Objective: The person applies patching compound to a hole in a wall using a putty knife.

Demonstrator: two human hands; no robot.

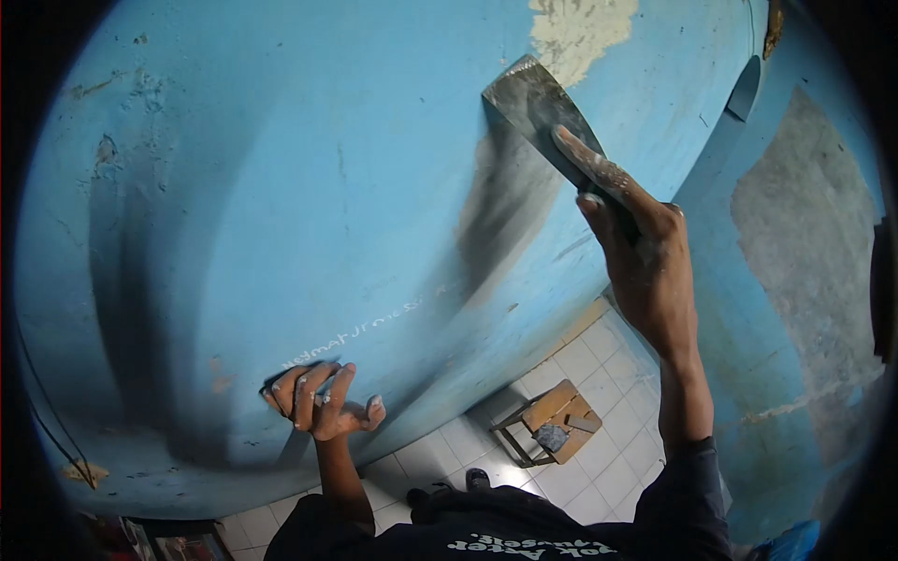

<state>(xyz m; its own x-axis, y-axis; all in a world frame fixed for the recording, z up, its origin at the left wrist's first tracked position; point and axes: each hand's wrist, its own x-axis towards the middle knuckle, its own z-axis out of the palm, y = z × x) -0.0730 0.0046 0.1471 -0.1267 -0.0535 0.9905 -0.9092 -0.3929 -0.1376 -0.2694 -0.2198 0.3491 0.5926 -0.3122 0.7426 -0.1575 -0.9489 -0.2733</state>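
Observation:
In my right hand (652, 252) is a putty knife (535, 105) with a wide, smeared metal blade. The index finger lies stretched along the blade, and the thumb presses at the handle end. The blade's edge is close against the blue wall (374, 168), just below a cream patch of filler (585, 33). Lower left, my left hand (325, 400) leans on the wall with bent fingers apart and the thumb out to the right. Dark shadow lies round its fingertips, beside white handwriting (365, 323). White residue marks both hands.
A wooden stool (572, 397) stands on the white tiled floor (430, 460), with a grey lump (551, 437) and a small flat piece on top. At right, the adjoining wall has a large grey bare patch (804, 224). Dark cables (47, 411) hang at far left.

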